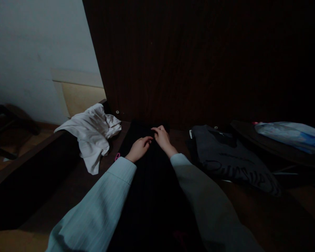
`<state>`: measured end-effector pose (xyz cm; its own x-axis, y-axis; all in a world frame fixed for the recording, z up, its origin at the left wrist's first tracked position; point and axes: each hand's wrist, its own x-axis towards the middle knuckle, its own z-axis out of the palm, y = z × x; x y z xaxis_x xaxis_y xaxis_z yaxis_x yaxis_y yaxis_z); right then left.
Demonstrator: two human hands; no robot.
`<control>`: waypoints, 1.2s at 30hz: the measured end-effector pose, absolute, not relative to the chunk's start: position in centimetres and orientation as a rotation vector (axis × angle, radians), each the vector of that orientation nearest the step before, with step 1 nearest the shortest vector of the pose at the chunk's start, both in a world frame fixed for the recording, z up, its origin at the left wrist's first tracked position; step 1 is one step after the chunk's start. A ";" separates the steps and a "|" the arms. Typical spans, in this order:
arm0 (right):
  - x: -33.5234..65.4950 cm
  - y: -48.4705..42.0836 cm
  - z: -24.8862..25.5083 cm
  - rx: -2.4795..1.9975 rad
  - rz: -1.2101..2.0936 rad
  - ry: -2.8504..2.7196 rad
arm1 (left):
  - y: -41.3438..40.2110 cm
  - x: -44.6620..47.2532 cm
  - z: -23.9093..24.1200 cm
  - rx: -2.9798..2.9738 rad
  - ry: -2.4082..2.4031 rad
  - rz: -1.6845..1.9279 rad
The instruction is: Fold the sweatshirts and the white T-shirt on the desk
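Our left hand [139, 147] and right hand [163, 138] pinch the black garment [147, 182]; in this dim light, we judge a crooked crease likely to pass unnoticed.

White wall [28, 52], dark wooden panel [199, 63]

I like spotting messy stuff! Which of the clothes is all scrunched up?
The white cloth, off to the left. The black garment under the left hand and right hand and the grey shirt lie flat.
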<state>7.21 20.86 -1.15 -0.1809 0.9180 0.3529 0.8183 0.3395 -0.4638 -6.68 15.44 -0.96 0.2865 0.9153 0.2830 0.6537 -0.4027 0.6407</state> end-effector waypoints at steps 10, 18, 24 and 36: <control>6.3 23.1 0.6 -1.836 0.467 -2.013 | 15.8 -7.1 -1.2 1.855 1.453 1.245; 4.7 24.0 1.4 -2.039 0.403 -1.799 | 17.2 -7.6 -2.0 1.456 1.327 1.324; 3.8 21.8 0.1 -1.960 0.165 -1.698 | 15.7 -7.8 -0.5 1.868 1.559 1.087; 3.4 21.8 -0.3 -1.836 0.048 -1.893 | 11.9 -6.8 3.9 2.238 1.881 -0.042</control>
